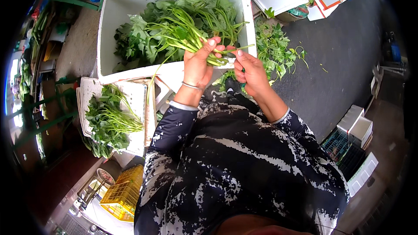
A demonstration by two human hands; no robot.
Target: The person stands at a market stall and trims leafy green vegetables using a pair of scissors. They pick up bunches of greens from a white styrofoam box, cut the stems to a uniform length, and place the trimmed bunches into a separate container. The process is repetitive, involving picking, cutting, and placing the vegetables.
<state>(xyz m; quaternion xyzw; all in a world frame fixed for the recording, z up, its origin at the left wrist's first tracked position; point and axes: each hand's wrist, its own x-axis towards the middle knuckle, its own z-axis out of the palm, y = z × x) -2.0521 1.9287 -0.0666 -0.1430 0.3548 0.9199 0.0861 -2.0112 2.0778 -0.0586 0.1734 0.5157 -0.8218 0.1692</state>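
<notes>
My left hand is closed around the stems of a bunch of leafy greens, over the near rim of a white foam box. The leaves of the bunch point away from me and its stem ends stick out beside my thumb. My right hand, just to the right, pinches a single thin green stem between thumb and finger. Something small and dark shows by those fingertips, and a bit of green shows in the palm; I cannot tell what they are. More loose greens fill the box beneath the bunch.
Trimmed leaves lie heaped on the dark floor right of the box. At left, another bunch of greens rests on a white foam lid. A yellow plastic crate stands lower left; foam boxes stand at right.
</notes>
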